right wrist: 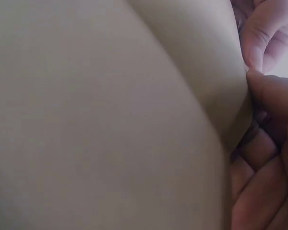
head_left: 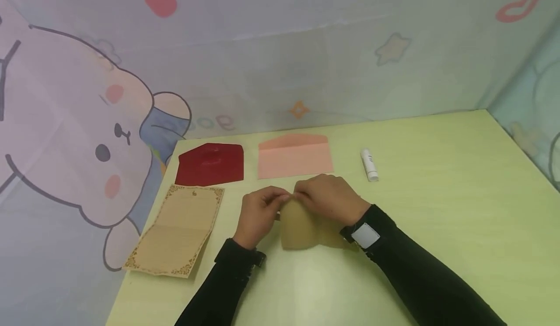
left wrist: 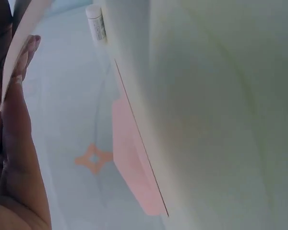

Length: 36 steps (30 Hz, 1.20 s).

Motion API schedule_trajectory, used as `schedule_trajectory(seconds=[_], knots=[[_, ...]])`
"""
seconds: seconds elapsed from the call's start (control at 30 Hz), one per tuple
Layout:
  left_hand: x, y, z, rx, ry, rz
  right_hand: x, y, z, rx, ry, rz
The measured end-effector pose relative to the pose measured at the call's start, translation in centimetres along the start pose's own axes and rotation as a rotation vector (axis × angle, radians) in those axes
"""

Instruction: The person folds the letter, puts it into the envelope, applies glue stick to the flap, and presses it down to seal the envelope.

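While 2 hands (head_left: pixel 258 214) (head_left: pixel 330 197) pinch its edge, brown paper (head_left: pixel 298 226), beneath them

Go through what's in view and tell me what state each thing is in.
Brown paper: bent, pinched by the left hand and right hand.
Bordered sheet: unfolded, creased across the middle.
Red envelope: lying flat.
Pink envelope: lying flat, flap open.
White tube: lying on its side.

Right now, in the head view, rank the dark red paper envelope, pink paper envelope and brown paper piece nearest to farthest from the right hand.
1. Brown paper piece: pinched by the right hand.
2. Pink paper envelope: just beyond, slightly left.
3. Dark red paper envelope: farther left.
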State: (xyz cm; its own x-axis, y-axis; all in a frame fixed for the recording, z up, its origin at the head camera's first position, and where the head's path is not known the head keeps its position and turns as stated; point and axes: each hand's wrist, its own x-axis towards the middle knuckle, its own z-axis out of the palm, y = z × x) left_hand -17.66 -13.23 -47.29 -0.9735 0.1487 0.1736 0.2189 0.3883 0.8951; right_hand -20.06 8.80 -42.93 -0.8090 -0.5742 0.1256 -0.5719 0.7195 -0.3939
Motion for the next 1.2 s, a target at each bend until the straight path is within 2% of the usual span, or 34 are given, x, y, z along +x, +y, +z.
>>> schedule_trajectory(seconds=[0.1,0.17,0.27,0.47,0.67,0.77,0.9,1.0,1.07,1.2], knots=[[-0.1,0.0,-0.4,0.018,0.034,0.008,-0.6,0.8,-0.4,0.038,0.017,-0.011],[-0.1,0.0,-0.6,0.001,0.049,-0.023,-1.0,1.4,-0.6,0.062,0.023,-0.022],[-0.1,0.0,-0.9,-0.019,0.043,-0.066,-1.5,2.3,-0.7,0.089,0.011,-0.028],[-0.1,-0.7,-1.7,-0.016,0.064,-0.109,-2.5,4.1,-1.2,0.131,-0.005,-0.044],[0.0,-0.6,-1.6,-0.039,0.038,-0.106,-3.2,5.2,-2.1,0.146,-0.037,-0.041],[0.0,-0.4,-1.4,-0.028,0.048,-0.102,-2.8,4.6,-1.9,0.072,-0.031,-0.029],[-0.1,-0.3,-1.1,-0.047,0.053,-0.107,-1.4,2.4,-0.7,-0.038,-0.006,-0.076],[-0.1,-0.2,-0.7,-0.072,0.021,-0.095,-0.3,0.5,-0.1,-0.063,0.006,-0.101],[0.0,-0.1,-0.7,-0.086,0.006,-0.086,0.2,-0.4,0.2,-0.067,0.005,-0.087],[0.0,0.0,-1.7,-0.08,0.015,-0.078,0.6,-0.5,0.2,-0.057,-0.007,-0.032]])
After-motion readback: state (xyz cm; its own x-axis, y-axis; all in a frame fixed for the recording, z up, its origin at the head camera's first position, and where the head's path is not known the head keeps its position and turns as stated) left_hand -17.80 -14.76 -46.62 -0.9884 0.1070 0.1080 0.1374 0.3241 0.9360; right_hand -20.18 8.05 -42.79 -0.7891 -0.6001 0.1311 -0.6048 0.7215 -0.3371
